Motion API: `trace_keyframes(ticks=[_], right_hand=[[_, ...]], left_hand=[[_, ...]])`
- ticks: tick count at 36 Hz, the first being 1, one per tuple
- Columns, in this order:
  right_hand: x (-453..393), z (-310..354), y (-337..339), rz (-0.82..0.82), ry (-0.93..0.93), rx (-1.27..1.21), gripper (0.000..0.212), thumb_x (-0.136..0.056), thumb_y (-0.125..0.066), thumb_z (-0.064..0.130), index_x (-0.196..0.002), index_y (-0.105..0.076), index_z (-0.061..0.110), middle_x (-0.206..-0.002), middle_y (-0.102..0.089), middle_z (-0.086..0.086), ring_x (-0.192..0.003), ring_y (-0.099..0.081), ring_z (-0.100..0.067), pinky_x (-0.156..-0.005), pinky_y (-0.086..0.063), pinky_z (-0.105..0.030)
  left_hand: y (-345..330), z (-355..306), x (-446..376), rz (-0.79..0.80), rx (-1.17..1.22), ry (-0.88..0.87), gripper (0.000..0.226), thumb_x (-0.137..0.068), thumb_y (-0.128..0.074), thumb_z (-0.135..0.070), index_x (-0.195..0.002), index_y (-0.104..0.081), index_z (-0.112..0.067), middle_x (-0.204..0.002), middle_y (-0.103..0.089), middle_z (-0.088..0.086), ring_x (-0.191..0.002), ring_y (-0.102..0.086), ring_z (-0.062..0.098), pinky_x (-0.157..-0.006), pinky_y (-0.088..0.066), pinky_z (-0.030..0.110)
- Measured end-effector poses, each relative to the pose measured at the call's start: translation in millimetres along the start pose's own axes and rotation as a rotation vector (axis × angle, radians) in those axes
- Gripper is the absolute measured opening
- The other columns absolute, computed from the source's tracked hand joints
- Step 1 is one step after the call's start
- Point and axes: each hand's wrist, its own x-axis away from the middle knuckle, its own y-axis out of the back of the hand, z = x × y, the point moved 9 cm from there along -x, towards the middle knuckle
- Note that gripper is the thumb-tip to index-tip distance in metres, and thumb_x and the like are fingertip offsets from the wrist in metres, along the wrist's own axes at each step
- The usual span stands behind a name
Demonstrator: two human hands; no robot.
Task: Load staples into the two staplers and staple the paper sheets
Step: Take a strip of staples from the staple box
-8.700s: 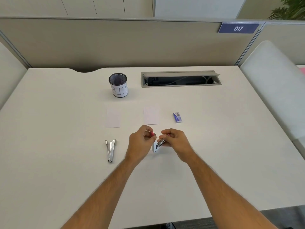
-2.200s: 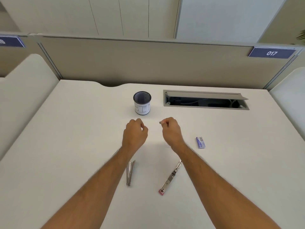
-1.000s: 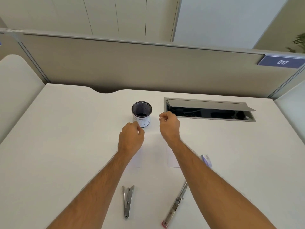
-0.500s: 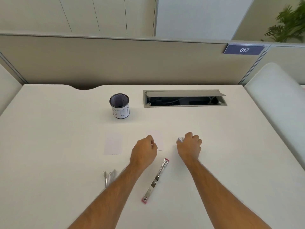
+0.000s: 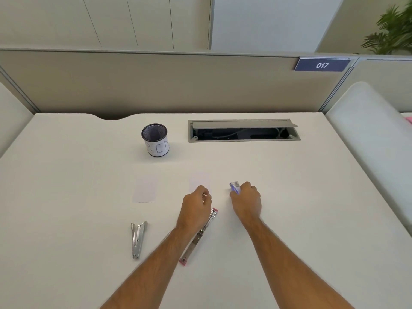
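Gripping a small blue-and-white box of staples (image 5: 234,187) with curled fingers: right hand (image 5: 246,200), low over the white desk top (image 5: 66,197), the box poking out past the knuckles on the far side. Curled too, the left hand (image 5: 195,208), thumb and forefinger pinched together near something small and pale; cannot tell what, or whether anything is truly held. Lying flat just beside and partly under the left wrist: a long, opened-out metal stapler with pink ends (image 5: 199,237), running diagonally from near the left knuckles down toward the near edge. Resting well to the left: a second, plain silver metal stapler (image 5: 138,239), arms splayed in a narrow V, touched by neither hand. Lying farther out: two pale rectangular paper sheets, one (image 5: 145,189) beyond the silver stapler, the other (image 5: 199,180) just beyond the left fingers. Standing upright near the far edge: a dark mesh cup with a white label marked BIN (image 5: 155,140), beside an open grey cable tray (image 5: 243,130) set into the desk.
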Motion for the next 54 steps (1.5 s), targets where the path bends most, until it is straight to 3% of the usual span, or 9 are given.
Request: trace_keyframes(ticks=[3,8,15,21,27,35,43,48,54], right_hand=[[13.5,-1.6,4.3,0.008,0.012,-0.142,0.023,-0.093,-0.061,0.023,-0.108,-0.057,0.006,-0.101,-0.068,-0.013,-0.090,-0.065,-0.034,-0.074,-0.053,-0.039],[36.5,0.3,10.2,0.011,0.042,-0.350,0.016,-0.088,-0.066,0.018,-0.101,-0.061,0.008,-0.088,-0.069,-0.010,-0.076,-0.065,-0.031,-0.067,-0.056,-0.044],[58.0,-5.0,13.7,0.023,0.064,-0.515,0.011,-0.091,-0.067,0.022,-0.091,-0.062,0.011,-0.084,-0.072,-0.007,-0.077,-0.072,-0.029,-0.073,-0.060,-0.048],[64.8,-12.1,16.3,0.031,0.095,-0.524,0.005,-0.091,-0.064,0.014,-0.095,-0.067,0.013,-0.089,-0.073,-0.004,-0.082,-0.073,-0.022,-0.076,-0.062,-0.041],[73.3,-13.4,19.0,0.043,0.132,-0.540,0.015,-0.089,-0.064,0.012,-0.100,-0.070,0.019,-0.091,-0.073,0.003,-0.083,-0.072,-0.013,-0.067,-0.055,-0.018],[84.5,-13.1,21.6,0.035,0.154,-0.580,0.008,-0.089,-0.068,0.019,-0.096,-0.069,0.022,-0.083,-0.074,0.002,-0.077,-0.071,-0.016,-0.067,-0.055,-0.032],[89.2,-10.5,20.1,0.062,0.151,-0.570,0.018,-0.089,-0.070,0.018,-0.107,-0.071,0.023,-0.085,-0.075,0.007,-0.067,-0.064,-0.003,-0.056,-0.047,-0.011],[91.4,-12.3,20.5,0.089,0.171,-0.601,0.025,-0.088,-0.070,0.009,-0.111,-0.071,0.019,-0.091,-0.078,0.008,-0.084,-0.073,-0.004,-0.075,-0.059,-0.023],[95.2,-7.9,22.8,0.100,0.229,-0.604,0.022,-0.085,-0.069,0.011,-0.097,-0.072,0.029,-0.083,-0.077,0.009,-0.079,-0.072,-0.015,-0.074,-0.058,-0.037]], left_hand=[[-6.4,-1.1,-0.9,0.023,0.061,0.031,0.021,-0.102,-0.053,-0.027,-0.116,-0.064,-0.016,-0.101,-0.074,0.006,-0.085,-0.073,0.021,-0.078,-0.055,0.029],[-12.2,-5.9,0.4,0.034,0.221,0.068,0.025,-0.097,-0.064,-0.037,-0.117,-0.065,-0.023,-0.093,-0.074,-0.002,-0.066,-0.073,0.005,-0.055,-0.047,0.005],[-31.5,-16.1,6.2,0.103,0.415,0.056,0.018,-0.091,-0.074,-0.033,-0.105,-0.068,-0.024,-0.080,-0.079,0.005,-0.077,-0.077,0.022,-0.084,-0.061,0.039],[-43.1,-20.6,15.3,0.117,0.531,0.087,0.018,-0.086,-0.078,-0.019,-0.099,-0.066,-0.018,-0.078,-0.077,0.011,-0.074,-0.078,0.025,-0.071,-0.061,0.030],[-44.4,-13.2,18.6,0.101,0.621,0.146,0.026,-0.080,-0.083,-0.009,-0.098,-0.064,-0.010,-0.084,-0.079,0.008,-0.075,-0.078,0.024,-0.068,-0.059,0.030],[-36.8,-5.4,18.8,0.060,0.675,0.195,0.020,-0.072,-0.083,-0.004,-0.089,-0.072,-0.006,-0.083,-0.078,0.016,-0.074,-0.077,0.030,-0.075,-0.063,0.038],[-35.6,-0.1,25.2,0.044,0.841,0.244,0.021,-0.079,-0.074,0.003,-0.093,-0.060,-0.003,-0.088,-0.077,0.023,-0.081,-0.078,0.037,-0.080,-0.063,0.044],[-33.7,0.8,26.4,0.061,0.898,0.253,0.018,-0.088,-0.066,0.001,-0.100,-0.054,-0.004,-0.086,-0.078,0.023,-0.080,-0.078,0.037,-0.068,-0.064,0.038],[-31.8,3.6,27.0,0.083,0.938,0.252,0.014,-0.091,-0.064,-0.001,-0.099,-0.054,-0.004,-0.085,-0.077,0.025,-0.082,-0.078,0.038,-0.064,-0.063,0.035]])
